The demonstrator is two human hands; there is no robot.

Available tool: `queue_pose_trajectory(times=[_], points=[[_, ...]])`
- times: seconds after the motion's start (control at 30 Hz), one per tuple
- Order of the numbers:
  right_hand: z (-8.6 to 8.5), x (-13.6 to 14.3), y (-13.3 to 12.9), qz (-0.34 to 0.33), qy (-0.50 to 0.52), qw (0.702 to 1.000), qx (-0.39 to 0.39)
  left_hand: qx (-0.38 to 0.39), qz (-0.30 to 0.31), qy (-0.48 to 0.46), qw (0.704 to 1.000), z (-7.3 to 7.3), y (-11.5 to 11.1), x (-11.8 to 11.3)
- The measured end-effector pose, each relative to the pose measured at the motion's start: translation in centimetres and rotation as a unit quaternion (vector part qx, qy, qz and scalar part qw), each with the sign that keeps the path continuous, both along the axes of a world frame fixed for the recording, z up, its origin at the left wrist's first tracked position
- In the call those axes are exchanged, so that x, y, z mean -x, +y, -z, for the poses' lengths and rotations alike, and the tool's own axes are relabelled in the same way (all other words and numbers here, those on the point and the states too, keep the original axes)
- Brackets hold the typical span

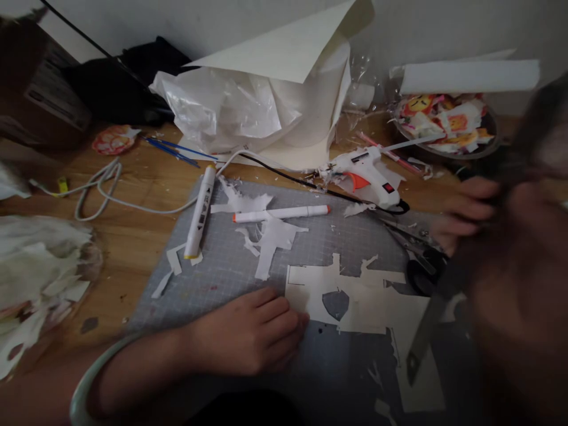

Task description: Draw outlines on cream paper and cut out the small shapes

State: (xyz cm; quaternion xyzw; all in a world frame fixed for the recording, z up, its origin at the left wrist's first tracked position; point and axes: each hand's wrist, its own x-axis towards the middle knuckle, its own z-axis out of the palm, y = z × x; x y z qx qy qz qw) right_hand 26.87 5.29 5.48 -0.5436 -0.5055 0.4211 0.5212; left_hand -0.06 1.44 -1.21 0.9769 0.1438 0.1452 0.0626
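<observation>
My left hand (252,331) rests on the grey cutting mat (177,307) with its fingers curled under, so anything inside them is hidden. Its knuckles lie at the left edge of a cut white card sheet (368,305), which has a shield-shaped hole and jagged tabs. At the right, close to the camera and blurred, my right hand (465,213) grips a long dark strip (437,307), which resembles a metal ruler. The strip slants down over the card, and a small hole shows near its tip. Scissors (421,272) with black handles lie beside that hand.
Two white markers (199,213) and paper scraps (275,242) lie on the mat. Behind are a white glue gun (368,171) and a tub of wrappers (448,124). A white cable (133,204) crosses the table; a scrap-filled bag (44,266) sits left.
</observation>
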Motion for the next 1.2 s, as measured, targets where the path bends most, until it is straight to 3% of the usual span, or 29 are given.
queue_pose_trajectory(times=[0.03, 0.1, 0.27, 0.4, 0.47, 0.57, 0.77, 0.9, 1.07, 1.2], points=[[0.5, 0.8, 0.0, 0.031, 0.09, 0.995, 0.025, 0.0, 0.0, -0.002, 1.0, 0.0, 0.0, 0.0], [2.0, 2.3, -0.3, 0.03, 0.166, 0.986, 0.01, -0.002, -0.001, -0.007, 1.0, 0.1, 0.0, 0.0], [5.7, 4.5, -1.9, -0.055, 0.13, 0.99, 0.015, -0.014, -0.013, -0.012, 1.0, 0.1, -0.1, 0.1], [7.1, 5.1, -2.6, -0.105, 0.033, 0.991, 0.073, -0.011, -0.012, -0.024, 1.0, 0.2, -0.1, 0.1], [7.2, 5.0, -2.7, -0.113, -0.073, 0.99, 0.051, -0.016, -0.011, -0.031, 0.999, 0.3, -0.1, 0.1], [6.9, 4.6, -2.6, -0.159, -0.217, 0.963, 0.024, -0.018, -0.009, -0.033, 0.999, 0.3, 0.0, 0.1], [5.7, 4.7, -3.1, -0.224, -0.37, 0.901, 0.031, -0.019, -0.007, -0.029, 0.999, 0.4, 0.0, 0.2], [5.3, 5.2, -3.7, -0.243, -0.425, 0.87, 0.06, -0.016, 0.001, -0.015, 1.0, 0.3, 0.0, 0.3], [5.6, 5.4, -3.8, -0.274, -0.458, 0.845, 0.037, -0.026, 0.01, -0.011, 1.0, -0.1, 0.1, 0.2], [5.8, 5.3, -3.8, -0.28, -0.421, 0.861, 0.066, -0.028, 0.021, -0.006, 0.999, -0.3, 0.2, 0.2]])
